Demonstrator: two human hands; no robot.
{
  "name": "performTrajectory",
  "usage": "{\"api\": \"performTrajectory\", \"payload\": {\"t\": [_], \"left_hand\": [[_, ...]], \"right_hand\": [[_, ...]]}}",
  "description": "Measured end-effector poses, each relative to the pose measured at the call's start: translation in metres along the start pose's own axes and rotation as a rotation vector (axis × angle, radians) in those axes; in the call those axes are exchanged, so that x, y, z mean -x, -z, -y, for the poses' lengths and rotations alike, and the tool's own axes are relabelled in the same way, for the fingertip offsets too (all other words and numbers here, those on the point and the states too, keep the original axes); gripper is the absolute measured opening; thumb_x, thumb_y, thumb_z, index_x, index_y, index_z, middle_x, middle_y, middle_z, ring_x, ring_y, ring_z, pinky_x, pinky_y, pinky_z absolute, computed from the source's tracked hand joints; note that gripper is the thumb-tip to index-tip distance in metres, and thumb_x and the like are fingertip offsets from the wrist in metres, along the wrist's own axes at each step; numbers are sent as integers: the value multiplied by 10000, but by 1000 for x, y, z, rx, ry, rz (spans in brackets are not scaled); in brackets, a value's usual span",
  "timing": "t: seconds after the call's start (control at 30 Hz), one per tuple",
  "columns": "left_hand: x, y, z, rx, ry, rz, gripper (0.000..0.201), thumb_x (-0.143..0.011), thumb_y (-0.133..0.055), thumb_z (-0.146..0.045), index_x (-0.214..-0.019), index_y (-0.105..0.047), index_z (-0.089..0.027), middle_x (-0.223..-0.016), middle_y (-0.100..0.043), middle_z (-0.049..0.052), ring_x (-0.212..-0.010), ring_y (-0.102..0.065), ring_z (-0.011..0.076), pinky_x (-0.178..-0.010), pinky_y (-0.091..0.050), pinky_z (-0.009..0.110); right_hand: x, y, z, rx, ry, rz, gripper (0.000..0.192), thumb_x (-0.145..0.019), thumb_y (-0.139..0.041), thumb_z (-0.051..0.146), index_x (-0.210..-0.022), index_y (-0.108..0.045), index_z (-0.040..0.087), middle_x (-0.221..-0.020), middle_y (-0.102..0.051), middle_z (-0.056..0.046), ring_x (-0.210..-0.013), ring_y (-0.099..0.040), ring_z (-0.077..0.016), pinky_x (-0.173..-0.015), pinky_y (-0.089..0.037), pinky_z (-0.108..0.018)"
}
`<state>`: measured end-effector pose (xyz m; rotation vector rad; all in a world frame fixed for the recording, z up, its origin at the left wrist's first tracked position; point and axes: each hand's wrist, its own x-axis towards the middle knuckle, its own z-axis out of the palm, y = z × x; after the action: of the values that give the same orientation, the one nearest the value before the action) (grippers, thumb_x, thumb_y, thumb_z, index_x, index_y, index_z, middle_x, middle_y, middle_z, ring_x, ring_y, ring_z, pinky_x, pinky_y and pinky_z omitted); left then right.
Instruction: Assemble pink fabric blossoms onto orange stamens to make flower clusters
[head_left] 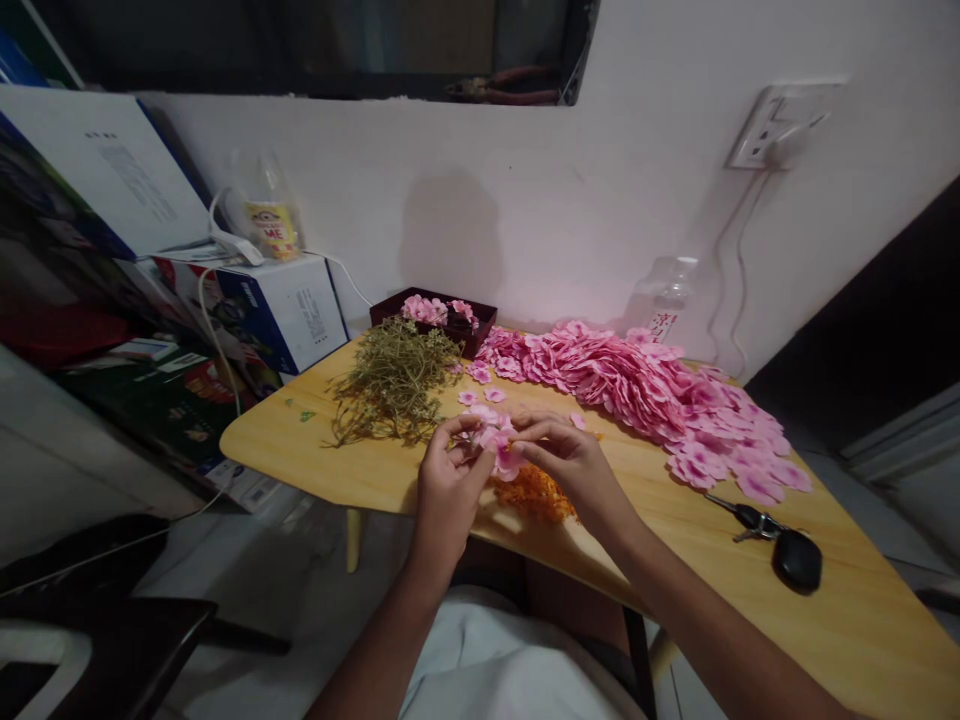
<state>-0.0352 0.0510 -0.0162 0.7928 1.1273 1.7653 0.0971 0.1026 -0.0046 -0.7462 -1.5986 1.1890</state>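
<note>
Two bare forearms reach up from the bottom of the view and meet over the near edge of a pale wooden tabletop. Both hands work on one pink fabric flower, held just above the table's near edge, between them. Left hand has its fingers curled, fingertips pinching the flower's left side. Right hand comes in from the other side, thumb and forefinger pressed together on the petals.

Just beneath the hands, touching the near edge, lies a small heap of orange flower centres. A few loose pink petals are scattered just beyond the hands. Toward the left corner sits a tangle of dry green stems. A long drift of pink petal pieces runs along the far edge to the right side. At the far edge behind the stems stands a dark red tray holding more pink flowers. Near the right edge lies a black car key.

Judging from the grip, the layers are thin and slippery, so steady fingertip pressure close to the flower's middle, with petals kept aligned, would likely serve best.
</note>
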Motion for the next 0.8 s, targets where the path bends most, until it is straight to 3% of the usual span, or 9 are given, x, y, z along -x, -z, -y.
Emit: {"api": "performTrajectory", "payload": {"t": [0.33,0.57,0.8], "left_hand": [[2,-2,-3,38,49,1,417,-646,-726,-182,-1012,-527,-163,-912,-668,33,-774,-628,95,-680,-480,160],[3,-2,-3,46,70,12,415,-648,-737,-212,-1004,-531,-159,-919,-674,46,-776,-639,106,-654,-478,159],[4,-3,-5,75,113,53,451,-628,-756,-217,-1014,-531,-154,-947,-672,56,-719,-618,90,-634,-466,168]], "right_hand": [[2,-5,-5,-127,-44,1,114,-688,-748,313,-721,-709,211,-973,-648,-52,-988,-594,-194,-867,-471,-318],[3,-5,-2,-274,-259,70,175,-614,-797,296,-704,-685,196,-721,-678,-2,-681,-623,-136,-693,-499,-270],[4,-2,-1,-405,-359,102,215,-580,-815,213,-701,-639,186,-747,-676,18,-662,-633,-114,-662,-498,-236]]}}
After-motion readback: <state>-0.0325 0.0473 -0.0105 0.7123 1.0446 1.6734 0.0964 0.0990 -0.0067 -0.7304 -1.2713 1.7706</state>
